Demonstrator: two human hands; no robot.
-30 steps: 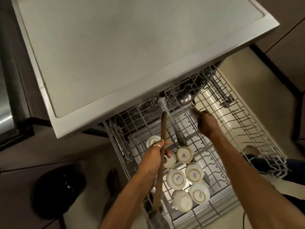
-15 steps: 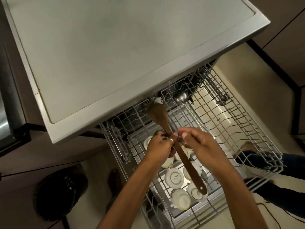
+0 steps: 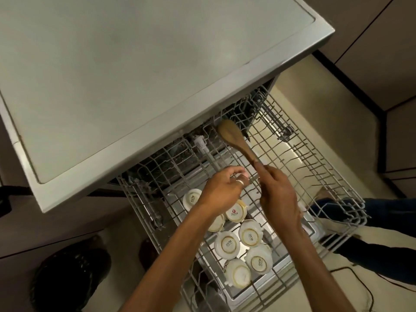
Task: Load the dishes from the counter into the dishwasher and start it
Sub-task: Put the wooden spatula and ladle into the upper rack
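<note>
Above upturned cups (image 3: 227, 244) in the pulled-out dishwasher rack (image 3: 314, 167), the left hand (image 3: 222, 191) hovers with loosely curled fingers holding nothing, and just beside it the right hand (image 3: 279, 199) grips a wooden spoon (image 3: 238, 143) by its handle, its bowl reaching the rack's back edge.

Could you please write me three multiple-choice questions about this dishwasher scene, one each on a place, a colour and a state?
1. Where are the cups? A on the grey top; B in the pulled-out rack; C on the floor.
2. What colour is the wooden spoon? A white; B brown; C red.
3. The wooden spoon is: A gripped by the right hand; B gripped by the left hand alone; C lying free in the rack.
Key: 1 B, they sit among the rack's wires; 2 B, it is plain brown wood; 3 A, the right hand's fingers wrap its handle.
</note>
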